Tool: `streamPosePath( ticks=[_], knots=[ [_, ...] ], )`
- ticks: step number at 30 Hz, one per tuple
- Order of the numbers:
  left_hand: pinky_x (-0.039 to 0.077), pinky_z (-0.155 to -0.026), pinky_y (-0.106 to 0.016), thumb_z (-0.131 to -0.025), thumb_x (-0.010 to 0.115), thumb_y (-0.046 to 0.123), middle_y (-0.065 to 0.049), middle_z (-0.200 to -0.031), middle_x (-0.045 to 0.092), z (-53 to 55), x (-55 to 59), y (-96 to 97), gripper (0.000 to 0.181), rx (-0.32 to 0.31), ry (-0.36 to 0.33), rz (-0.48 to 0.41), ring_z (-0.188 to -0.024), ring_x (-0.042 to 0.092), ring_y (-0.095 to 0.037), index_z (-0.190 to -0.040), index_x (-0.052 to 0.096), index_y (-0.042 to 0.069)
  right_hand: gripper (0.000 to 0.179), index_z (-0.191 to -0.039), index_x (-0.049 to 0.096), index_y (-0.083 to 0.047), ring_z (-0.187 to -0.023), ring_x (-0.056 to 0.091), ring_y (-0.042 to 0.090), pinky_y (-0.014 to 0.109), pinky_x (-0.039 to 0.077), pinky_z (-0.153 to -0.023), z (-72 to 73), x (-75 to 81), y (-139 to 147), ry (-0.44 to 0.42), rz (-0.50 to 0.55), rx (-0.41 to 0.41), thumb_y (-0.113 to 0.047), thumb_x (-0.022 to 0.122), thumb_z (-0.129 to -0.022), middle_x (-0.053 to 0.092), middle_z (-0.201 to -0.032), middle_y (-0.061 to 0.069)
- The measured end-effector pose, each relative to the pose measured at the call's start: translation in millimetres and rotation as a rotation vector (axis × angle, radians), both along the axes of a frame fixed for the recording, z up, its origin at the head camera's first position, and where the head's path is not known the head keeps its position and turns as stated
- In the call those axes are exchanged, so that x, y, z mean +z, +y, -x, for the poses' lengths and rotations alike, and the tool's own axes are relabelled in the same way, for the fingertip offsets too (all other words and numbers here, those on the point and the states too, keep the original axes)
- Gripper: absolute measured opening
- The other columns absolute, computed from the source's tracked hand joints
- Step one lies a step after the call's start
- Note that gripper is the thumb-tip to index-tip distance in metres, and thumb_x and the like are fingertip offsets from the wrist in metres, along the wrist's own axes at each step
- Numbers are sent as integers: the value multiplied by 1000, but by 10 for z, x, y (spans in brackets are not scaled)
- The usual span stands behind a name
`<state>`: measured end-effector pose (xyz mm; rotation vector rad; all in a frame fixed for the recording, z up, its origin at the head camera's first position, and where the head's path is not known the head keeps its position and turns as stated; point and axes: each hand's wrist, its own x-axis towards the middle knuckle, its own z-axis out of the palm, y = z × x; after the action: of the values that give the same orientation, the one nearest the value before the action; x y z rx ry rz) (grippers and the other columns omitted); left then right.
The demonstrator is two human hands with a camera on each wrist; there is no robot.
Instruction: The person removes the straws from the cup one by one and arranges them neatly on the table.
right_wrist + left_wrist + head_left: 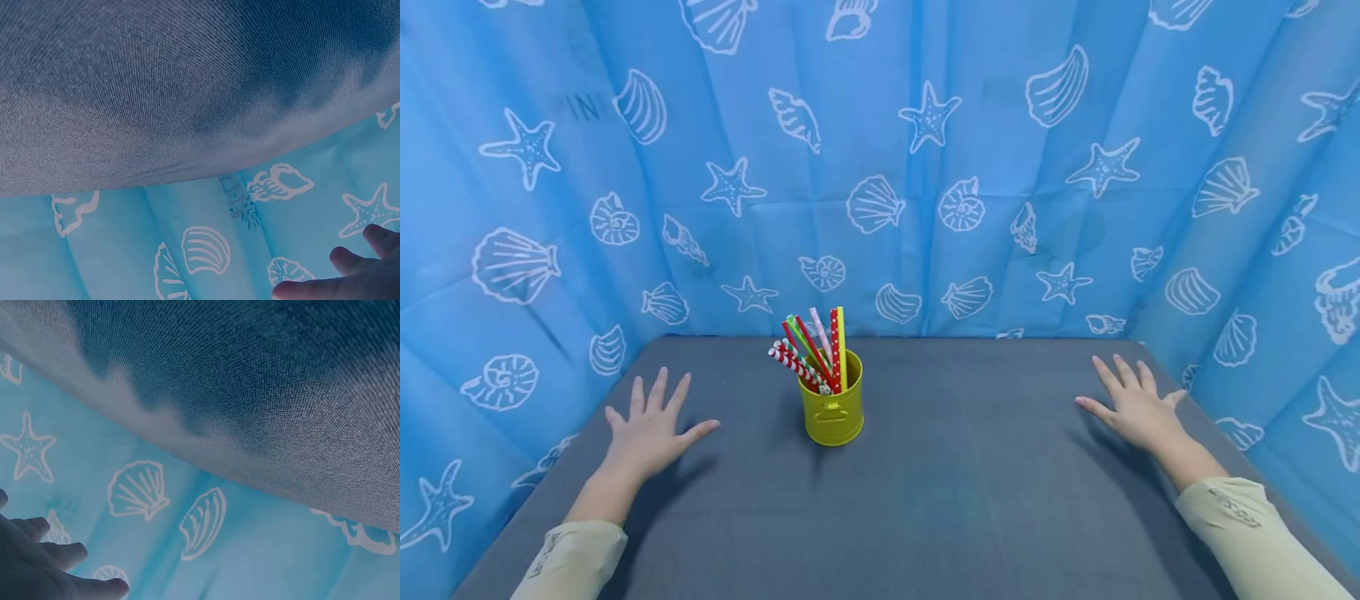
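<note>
A yellow metal bucket (833, 421) with a small handle on its front stands left of centre toward the back of the table. Several paper straws (814, 354) lean in it, some striped, some dotted, some plain, in red, white, green, pink and yellow. To the left of the bucket my left hand (647, 437) is spread over the table, fingers apart and holding nothing. Far to the right, my right hand (1138, 412) is spread in the same way, also with nothing in it. Both cast shadows on the cloth. Fingers of each hand show at the lower corners of the wrist views.
A grey cloth covers the table (940, 483). Blue curtains (880, 108) printed with white shells and starfish hang behind it and along both sides, close to the table's edges.
</note>
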<state>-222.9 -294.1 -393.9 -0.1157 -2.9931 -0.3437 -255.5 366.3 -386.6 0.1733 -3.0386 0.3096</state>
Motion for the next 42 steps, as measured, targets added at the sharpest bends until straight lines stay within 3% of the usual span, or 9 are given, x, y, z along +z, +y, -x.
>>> streamPosePath(
  ticks=[6,9,16,21,25,31,37,42],
  knots=[
    [-3,-94,-82,-86,58,63,-30,-156,5,36,14,53,99,-36,25,-9,-138,-3,-57,-153,19,2,88,-155,8,-6,-133,0,62,88,-5,-84,8,33,18,-5,7,-4,-63,40,-96,8,-150,38],
    [-2,-94,-82,-86,59,63,-30,-156,6,46,39,115,101,-50,22,-55,-139,-2,-56,-153,16,1,89,-155,8,-6,-134,1,62,88,-3,-84,6,48,3,-3,29,-3,-63,41,-96,8,-151,37],
    [-2,-101,-76,-86,63,58,-31,-157,-1,61,163,472,112,-114,-109,-333,-142,-5,-50,-152,-2,-4,86,-154,2,-2,-134,3,62,86,3,-87,-37,126,-134,-28,219,2,-55,42,-99,5,-151,38],
    [3,-107,-71,-81,71,57,-28,-158,-6,114,254,826,122,-155,-224,-505,-143,-4,-48,-153,-11,1,86,-152,-4,2,-135,0,60,81,6,-95,-32,222,-279,-60,363,31,-50,42,-101,0,-152,38],
    [10,-109,-67,-81,75,50,-23,-160,-7,205,256,1057,123,-204,-262,-626,-144,-2,-45,-152,-16,6,86,-152,-7,3,-137,2,58,75,13,-100,-2,285,-396,-71,447,88,-45,44,-102,0,-152,39],
    [13,-110,-65,-81,78,38,-23,-159,-1,310,202,1291,118,-256,-237,-739,-145,4,-42,-154,-9,7,86,-154,-6,-2,-133,21,58,72,28,-97,4,348,-645,-74,499,131,-41,50,-101,13,-151,37],
    [17,-112,-60,-79,80,38,-21,-157,10,370,130,1432,118,-307,-178,-819,-144,15,-38,-154,-7,11,81,-156,0,-7,-133,28,54,69,32,-98,7,363,-865,-61,598,192,-34,53,-101,20,-152,32],
    [29,-109,-55,-80,80,33,-19,-146,34,419,72,1508,102,-278,-152,-872,-133,38,-34,-152,11,10,77,-156,4,-6,-130,35,52,65,37,-98,44,329,-1068,-56,657,269,-26,54,-101,26,-150,32]
  ],
)
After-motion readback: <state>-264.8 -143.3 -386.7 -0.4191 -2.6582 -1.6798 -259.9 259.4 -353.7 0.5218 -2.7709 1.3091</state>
